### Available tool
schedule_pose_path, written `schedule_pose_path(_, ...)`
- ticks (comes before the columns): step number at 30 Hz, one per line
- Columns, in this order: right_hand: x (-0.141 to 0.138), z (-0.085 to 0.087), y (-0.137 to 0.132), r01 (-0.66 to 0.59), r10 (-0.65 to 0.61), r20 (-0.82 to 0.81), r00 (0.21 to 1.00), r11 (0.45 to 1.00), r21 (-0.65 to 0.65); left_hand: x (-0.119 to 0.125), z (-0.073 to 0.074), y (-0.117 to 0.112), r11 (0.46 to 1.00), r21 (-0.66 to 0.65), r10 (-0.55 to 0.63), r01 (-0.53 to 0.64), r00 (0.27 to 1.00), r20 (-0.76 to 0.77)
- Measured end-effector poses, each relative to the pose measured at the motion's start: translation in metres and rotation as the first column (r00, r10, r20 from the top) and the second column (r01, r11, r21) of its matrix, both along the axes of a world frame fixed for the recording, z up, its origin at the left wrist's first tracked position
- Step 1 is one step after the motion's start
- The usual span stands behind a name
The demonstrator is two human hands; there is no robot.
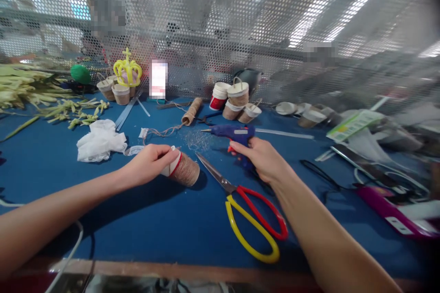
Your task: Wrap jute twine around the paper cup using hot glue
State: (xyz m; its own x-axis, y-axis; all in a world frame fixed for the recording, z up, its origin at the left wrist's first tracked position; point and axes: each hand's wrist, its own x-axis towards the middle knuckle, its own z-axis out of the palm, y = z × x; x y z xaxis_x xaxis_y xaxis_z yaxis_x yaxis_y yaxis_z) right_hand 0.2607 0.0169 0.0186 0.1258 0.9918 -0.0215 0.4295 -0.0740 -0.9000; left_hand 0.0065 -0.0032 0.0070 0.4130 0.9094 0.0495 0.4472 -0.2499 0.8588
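Observation:
My left hand [149, 163] is closed around a paper cup [182, 169] lying on its side, its body wrapped in brown twine with a red and white rim showing. My right hand [263, 158] grips the handle of a blue hot glue gun [232, 132], whose nozzle points left above the blue table [165, 224]. Scissors with one red and one yellow handle [249, 213] lie open between my forearms, blades pointing toward the cup. A twine spool [191, 111] lies behind the cup, a loose strand trailing from it.
Several twine-wrapped cups [237, 98] stand at the back, others [115, 90] under a yellow crown. White crumpled plastic [99, 141] and green leaves [41, 96] lie at left. Tools, packaging and a magenta object [385, 206] crowd the right. A perforated metal screen [220, 27] closes the back.

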Motion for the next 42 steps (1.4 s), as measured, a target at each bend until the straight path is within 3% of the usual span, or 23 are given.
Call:
schedule_pose_path(9, 0.001, -0.02, 0.036, 0.071, -0.055, 0.212, 0.976, 0.995, -0.066, -0.003, 0.003, -0.001, 0.993, 0.097, -0.051, 0.061, 0.993, -0.104)
schedule_pose_path(14, -0.007, -0.009, 0.028, 0.008, -0.026, 0.342, 0.939, 0.999, 0.052, -0.003, 0.005, -0.003, 0.986, 0.147, -0.057, 0.08, 0.986, -0.158)
schedule_pose_path(17, -0.025, 0.003, 0.015, -0.093, 0.06, 0.345, 0.937, 0.993, 0.078, -0.003, 0.003, -0.002, 0.98, 0.168, -0.073, 0.107, 0.978, -0.198)
schedule_pose_path(22, -0.064, 0.009, 0.007, -0.342, 0.359, 0.2, 0.912, 0.933, -0.115, -0.002, -0.001, -0.003, 0.96, 0.244, -0.075, 0.135, 0.967, -0.242)
schedule_pose_path(25, -0.078, 0.004, 0.01, -0.427, 0.446, 0.057, 0.893, 0.881, -0.205, -0.001, -0.002, -0.004, 0.938, 0.301, -0.094, 0.171, 0.962, -0.256)
schedule_pose_path(36, -0.094, -0.005, 0.019, -0.495, 0.418, -0.306, 0.855, 0.835, -0.242, 0.0, -0.002, -0.008, 0.849, 0.435, -0.179, 0.3, 0.938, -0.298)
schedule_pose_path(42, -0.087, 0.004, 0.017, -0.435, 0.373, -0.341, 0.863, 0.892, -0.125, 0.0, -0.004, -0.004, 0.873, 0.414, -0.149, 0.257, 0.95, -0.274)
